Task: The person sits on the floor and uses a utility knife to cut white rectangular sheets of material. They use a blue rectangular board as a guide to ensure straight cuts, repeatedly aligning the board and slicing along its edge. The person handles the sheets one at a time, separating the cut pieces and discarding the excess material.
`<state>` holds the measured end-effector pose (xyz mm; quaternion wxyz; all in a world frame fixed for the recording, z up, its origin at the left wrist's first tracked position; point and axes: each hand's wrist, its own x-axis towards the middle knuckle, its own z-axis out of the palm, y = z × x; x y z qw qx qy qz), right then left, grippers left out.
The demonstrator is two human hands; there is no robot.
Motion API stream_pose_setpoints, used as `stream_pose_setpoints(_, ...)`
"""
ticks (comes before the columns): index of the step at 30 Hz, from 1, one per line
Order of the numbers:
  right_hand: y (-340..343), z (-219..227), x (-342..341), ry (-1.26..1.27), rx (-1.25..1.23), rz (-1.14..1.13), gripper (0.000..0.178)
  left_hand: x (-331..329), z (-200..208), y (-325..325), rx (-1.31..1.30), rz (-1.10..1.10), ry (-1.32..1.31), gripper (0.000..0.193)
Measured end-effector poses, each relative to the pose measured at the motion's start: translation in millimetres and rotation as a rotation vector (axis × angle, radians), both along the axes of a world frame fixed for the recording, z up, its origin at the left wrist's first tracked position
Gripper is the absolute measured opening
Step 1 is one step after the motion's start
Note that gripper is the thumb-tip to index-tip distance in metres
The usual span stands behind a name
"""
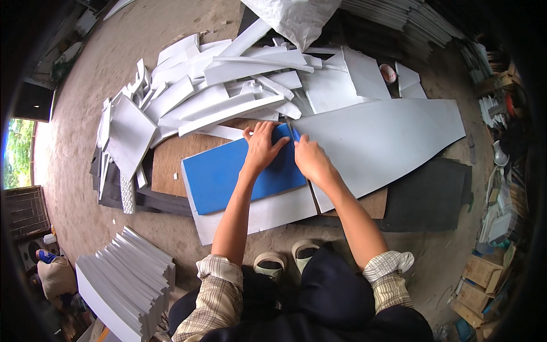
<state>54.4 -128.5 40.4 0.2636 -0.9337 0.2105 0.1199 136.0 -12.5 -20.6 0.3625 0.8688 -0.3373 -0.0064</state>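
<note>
A blue rectangular board lies on a white foam sheet, in front of me. My left hand rests on the board near its far right corner, fingers spread and pressing down. In my right hand is a blue-handled utility knife, its tip at the far end of the board's right edge. A slit runs along that edge, between the sheet under the board and a larger white sheet on the right. Under both lies a brown wooden board.
White foam offcuts are heaped beyond the board. A tape roll and a white sack lie at the far side. Curved white sheets stand stacked at lower left. Black sheeting extends right; cardboard boxes line the right.
</note>
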Motion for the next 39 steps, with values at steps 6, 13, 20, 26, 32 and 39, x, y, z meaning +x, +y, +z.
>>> stream_pose_setpoints(6,8,4,-18,0.067,0.053,-0.022,0.026,4,0,5,0.010,0.007,0.006,0.037)
stream_pose_setpoints(13,2,-6,-18,0.063,0.061,-0.001,0.026,-2,5,4,0.015,-0.003,0.052,0.035)
stream_pose_setpoints(20,2,-10,-54,0.077,0.121,0.013,0.025,0,2,2,0.068,0.000,0.076,0.039)
stream_pose_setpoints(26,7,-16,-98,0.054,0.087,0.034,0.029,7,1,7,0.039,0.069,0.101,0.040)
stream_pose_setpoints(32,5,2,-109,0.045,0.016,0.014,0.028,13,5,8,0.095,0.027,0.160,0.057)
stream_pose_setpoints(39,5,33,-88,-0.146,-0.050,0.000,0.020,16,15,13,0.157,0.031,0.270,0.062)
